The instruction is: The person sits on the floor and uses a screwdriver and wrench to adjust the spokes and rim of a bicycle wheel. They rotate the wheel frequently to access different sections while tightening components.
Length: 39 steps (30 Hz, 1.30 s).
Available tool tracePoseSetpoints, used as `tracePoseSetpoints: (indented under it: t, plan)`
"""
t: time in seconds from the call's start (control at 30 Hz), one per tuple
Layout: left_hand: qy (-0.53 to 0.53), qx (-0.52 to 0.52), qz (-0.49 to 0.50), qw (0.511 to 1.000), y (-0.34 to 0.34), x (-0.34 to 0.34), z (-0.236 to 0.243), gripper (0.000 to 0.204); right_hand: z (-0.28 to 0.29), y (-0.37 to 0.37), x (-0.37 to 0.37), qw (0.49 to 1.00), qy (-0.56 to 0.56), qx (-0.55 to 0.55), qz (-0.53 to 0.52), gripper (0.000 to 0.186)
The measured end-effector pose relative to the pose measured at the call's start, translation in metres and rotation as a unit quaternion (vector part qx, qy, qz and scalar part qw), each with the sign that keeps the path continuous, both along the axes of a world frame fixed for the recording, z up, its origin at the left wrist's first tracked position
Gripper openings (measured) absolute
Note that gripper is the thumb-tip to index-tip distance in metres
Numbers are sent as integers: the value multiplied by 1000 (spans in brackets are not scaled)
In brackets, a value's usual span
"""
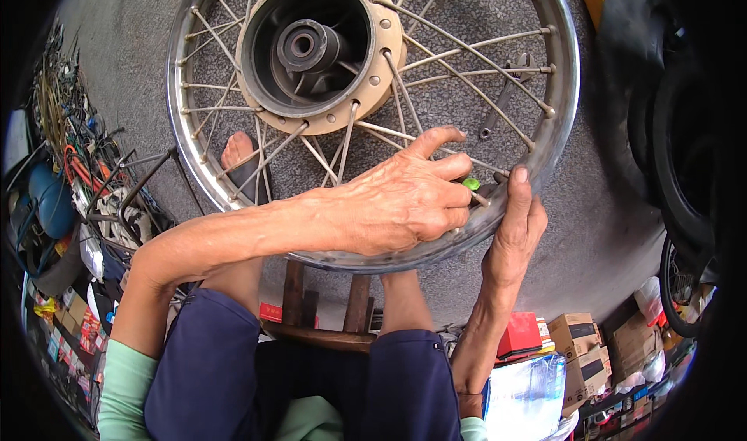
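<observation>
A spoked motorcycle wheel rim [572,59] with a tan drum hub [381,67] stands tilted in front of my knees. My left hand [412,196] reaches across its lower part. The index finger sticks out, while the other fingers curl round a small object with a bright green end [471,184], next to a spoke near the rim. Most of that object is hidden by the fingers. My right hand [513,231] grips the rim at the lower right, its thumb on the inner side. Behind the spokes, an adjustable wrench [504,98] lies on the ground.
Wooden stool legs [293,293] show between my knees. Cables and wires [70,130] are heaped at the left. Black tyres [677,153] stand at the right. Cardboard boxes [580,347] and a red box [520,336] sit at the lower right.
</observation>
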<state>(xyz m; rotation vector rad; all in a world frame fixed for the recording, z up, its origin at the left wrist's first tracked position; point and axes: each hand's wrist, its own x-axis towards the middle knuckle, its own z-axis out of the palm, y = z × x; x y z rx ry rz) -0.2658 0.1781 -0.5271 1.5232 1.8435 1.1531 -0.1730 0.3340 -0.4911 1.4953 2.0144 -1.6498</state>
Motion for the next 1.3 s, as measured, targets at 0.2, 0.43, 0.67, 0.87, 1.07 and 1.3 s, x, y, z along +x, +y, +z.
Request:
tracePoseSetpoints:
  t: [0.2,0.43,0.67,0.87,1.07,1.3]
  plan:
    - [12,-33,-5,999,7,-1,11,11,0,5,-2,1000,12,4,4,42]
    - [125,-43,-71,989,13,-6,18,9,-2,4,-4,1000,15,23,-1,43]
    - [229,-27,-112,966,5,-4,18,16,-1,7,-5,998,4,48,49,50]
    - [147,-35,-22,988,6,5,11,20,-18,23,2,994,64,-6,-87,60]
    - [126,-34,-23,991,8,22,-16,21,-108,69,6,941,88,293,147,27]
    - [139,52,51,988,-10,34,-14,33,-139,77,-4,910,9,345,231,33]
